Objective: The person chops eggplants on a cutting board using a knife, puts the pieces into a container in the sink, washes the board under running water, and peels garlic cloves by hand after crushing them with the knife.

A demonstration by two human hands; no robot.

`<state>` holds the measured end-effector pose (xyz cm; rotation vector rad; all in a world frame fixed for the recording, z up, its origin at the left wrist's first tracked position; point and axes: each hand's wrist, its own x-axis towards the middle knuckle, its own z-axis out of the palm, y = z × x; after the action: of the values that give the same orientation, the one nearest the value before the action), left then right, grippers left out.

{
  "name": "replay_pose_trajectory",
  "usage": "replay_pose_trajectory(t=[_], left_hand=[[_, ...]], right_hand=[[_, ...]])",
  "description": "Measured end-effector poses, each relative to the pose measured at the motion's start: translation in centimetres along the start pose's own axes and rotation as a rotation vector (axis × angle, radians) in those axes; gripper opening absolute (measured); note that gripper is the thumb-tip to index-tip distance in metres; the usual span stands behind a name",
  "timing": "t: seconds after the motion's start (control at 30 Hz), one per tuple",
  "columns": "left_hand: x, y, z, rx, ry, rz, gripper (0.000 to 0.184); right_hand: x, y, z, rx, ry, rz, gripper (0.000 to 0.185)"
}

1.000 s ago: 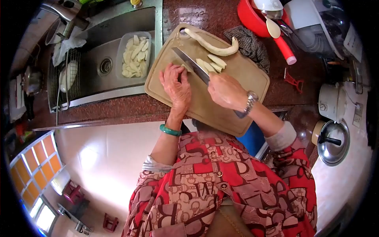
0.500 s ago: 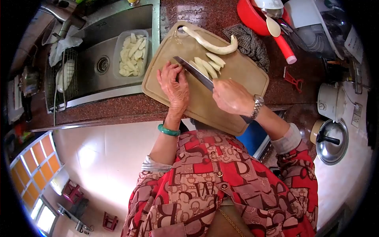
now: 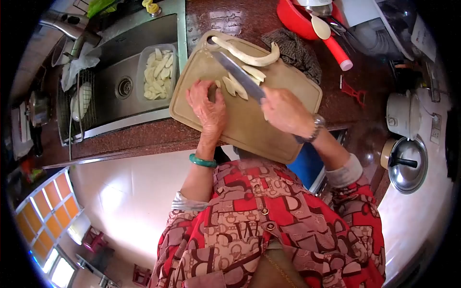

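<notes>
Inspecting remotely, I note: right hand grasping knife over cutting board; left hand curled, what it holds I cannot tell.

I see a glossy pale floor catching white glare. A dark-red stool stands near a white-framed, orange-panelled grid and a bright rectangular window.

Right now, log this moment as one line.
right hand: gripping long metal-bladed knife | left hand: over tan rounded cutting board, near pale cut slices | clear plastic tub: pale pieces, in steel sink
</notes>
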<state>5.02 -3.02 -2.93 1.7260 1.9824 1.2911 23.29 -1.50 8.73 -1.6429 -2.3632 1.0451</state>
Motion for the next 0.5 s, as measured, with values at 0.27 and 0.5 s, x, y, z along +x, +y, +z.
replay_pose_trajectory(t=[0.27,0.5], left_hand=[[-1.7,6.0,-0.1,0.215,-0.45,0.135,0.116],[-0.8,5.6,2.7,0.22,-0.333,0.04,0.104]], right_hand=[[-6.7,5.9,-2.2,-0.196,0.058,0.133,0.015],[-6.4,8.1,0.4,-0.067,0.062,0.238,0.019]])
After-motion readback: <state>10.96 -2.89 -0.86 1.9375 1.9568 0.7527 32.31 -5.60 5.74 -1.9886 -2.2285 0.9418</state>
